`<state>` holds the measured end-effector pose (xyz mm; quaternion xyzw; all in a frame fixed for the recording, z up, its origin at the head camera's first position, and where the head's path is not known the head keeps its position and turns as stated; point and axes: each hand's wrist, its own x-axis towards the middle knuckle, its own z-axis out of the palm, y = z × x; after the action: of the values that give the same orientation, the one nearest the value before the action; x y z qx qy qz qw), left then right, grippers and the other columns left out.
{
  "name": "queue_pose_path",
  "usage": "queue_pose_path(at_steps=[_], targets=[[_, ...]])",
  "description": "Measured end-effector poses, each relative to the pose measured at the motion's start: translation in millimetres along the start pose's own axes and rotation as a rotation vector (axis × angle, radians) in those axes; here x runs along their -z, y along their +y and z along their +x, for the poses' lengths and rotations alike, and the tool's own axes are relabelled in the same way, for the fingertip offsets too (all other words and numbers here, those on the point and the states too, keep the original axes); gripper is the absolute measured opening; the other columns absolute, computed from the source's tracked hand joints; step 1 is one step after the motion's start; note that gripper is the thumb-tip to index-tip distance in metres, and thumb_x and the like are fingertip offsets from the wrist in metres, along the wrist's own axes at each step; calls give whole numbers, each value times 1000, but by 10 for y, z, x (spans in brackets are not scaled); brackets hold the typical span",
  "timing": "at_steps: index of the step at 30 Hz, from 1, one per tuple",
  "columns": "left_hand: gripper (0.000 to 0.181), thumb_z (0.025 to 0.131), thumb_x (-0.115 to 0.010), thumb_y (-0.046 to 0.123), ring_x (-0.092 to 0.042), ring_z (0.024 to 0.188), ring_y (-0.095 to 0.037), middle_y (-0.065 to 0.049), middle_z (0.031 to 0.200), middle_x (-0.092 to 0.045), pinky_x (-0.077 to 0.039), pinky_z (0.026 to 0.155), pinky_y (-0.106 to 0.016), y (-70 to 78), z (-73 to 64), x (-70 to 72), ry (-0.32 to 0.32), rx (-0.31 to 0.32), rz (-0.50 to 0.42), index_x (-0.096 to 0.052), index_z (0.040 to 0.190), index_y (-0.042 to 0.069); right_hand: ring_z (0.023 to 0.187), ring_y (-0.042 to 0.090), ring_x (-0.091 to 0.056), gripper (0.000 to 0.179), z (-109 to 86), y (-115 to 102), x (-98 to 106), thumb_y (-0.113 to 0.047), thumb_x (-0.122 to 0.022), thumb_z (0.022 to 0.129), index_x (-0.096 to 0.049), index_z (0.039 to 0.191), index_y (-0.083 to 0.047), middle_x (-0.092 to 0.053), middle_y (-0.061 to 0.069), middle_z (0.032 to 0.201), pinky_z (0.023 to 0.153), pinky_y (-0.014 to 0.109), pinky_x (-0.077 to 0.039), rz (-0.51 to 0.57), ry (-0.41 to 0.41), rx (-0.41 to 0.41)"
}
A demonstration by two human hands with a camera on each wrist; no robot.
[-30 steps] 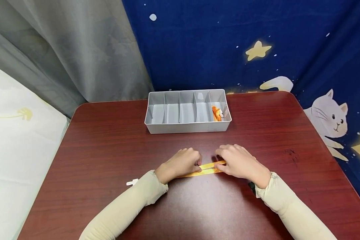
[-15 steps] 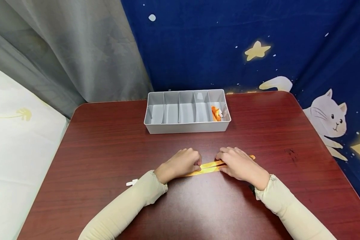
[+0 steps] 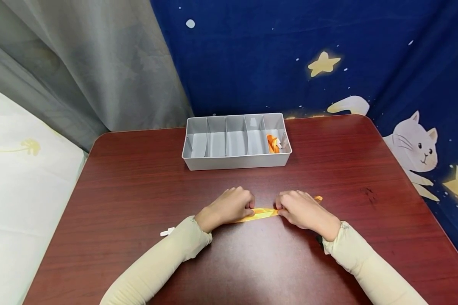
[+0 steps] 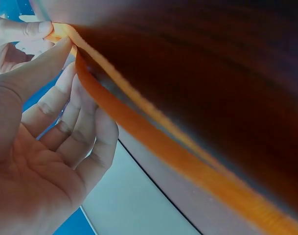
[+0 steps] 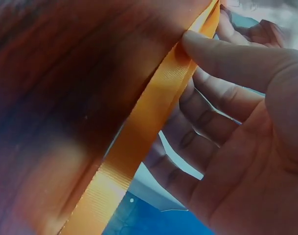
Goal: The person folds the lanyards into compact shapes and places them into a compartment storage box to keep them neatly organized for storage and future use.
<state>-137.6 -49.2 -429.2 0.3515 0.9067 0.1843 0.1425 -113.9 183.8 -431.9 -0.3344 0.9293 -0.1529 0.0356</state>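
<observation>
An orange lanyard lies stretched across the table between both hands, its two strands running side by side. Near its middle, my left hand pinches it between thumb and fingertips; the left wrist view shows the two strands trailing back from that pinch. My right hand pinches the strap a short way to the right, thumb on top in the right wrist view, where the flat orange band runs under the thumb. A white plastic clip shows beyond the left forearm. The looped end pokes out behind the right hand.
A grey divided tray stands at the back of the dark red table. Its rightmost compartment holds another orange strap with a white clip. Curtains hang behind the table's far edge.
My right thumb and fingers have closed on the lanyard, drawing its spread strands together there. The looped end has come into sight behind the right hand. My left hand keeps its pinch.
</observation>
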Motion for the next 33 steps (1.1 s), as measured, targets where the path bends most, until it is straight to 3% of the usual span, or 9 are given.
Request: queue_pose_path(at_steps=[8, 16, 21, 26, 33], targets=[[9, 84, -78, 19, -49, 61, -5, 11, 67, -54, -43, 55, -25, -29, -4, -15, 1, -28, 18, -70, 81, 17, 68, 17, -63, 15, 7, 27, 11, -8, -79, 82, -67, 79, -16, -59, -8, 76, 58, 35, -51, -4, -13, 55], [10, 84, -80, 24, -54, 63, -4, 13, 70, -59, -46, 57, -26, -49, -9, -9, 12, -62, 14, -71, 81, 19, 68, 17, -61, 15, 32, 28, 77, -8, -78, 83, -67, 78, -17, -57, -9, 74, 59, 35, -49, -1, 24, 63], [18, 82, -83, 32, -49, 60, -3, 11, 69, -57, -43, 55, -25, -60, -11, -3, 19, -66, 8, -71, 83, 19, 68, 14, -60, 17, 35, 24, 147, -7, -78, 83, -66, 78, -18, -56, -10, 75, 58, 33, -48, 28, 47, 64], [19, 85, -80, 26, -39, 55, -3, 14, 60, -49, -40, 52, -26, -78, -15, 14, 23, -43, -11, -69, 71, 19, 70, 13, -60, 17, 37, 36, 207, -7, -77, 84, -64, 79, -17, -58, -9, 78, 60, 34, -49, 48, 68, 55], [16, 92, -73, 24, -44, 57, -2, 13, 67, -62, -45, 54, -28, -93, -42, 103, 41, -46, -5, -76, 77, 17, 67, 10, -57, 18, 30, 70, 261, -6, -77, 84, -64, 79, -17, -56, -10, 77, 60, 34, -49, 54, 103, 45]])
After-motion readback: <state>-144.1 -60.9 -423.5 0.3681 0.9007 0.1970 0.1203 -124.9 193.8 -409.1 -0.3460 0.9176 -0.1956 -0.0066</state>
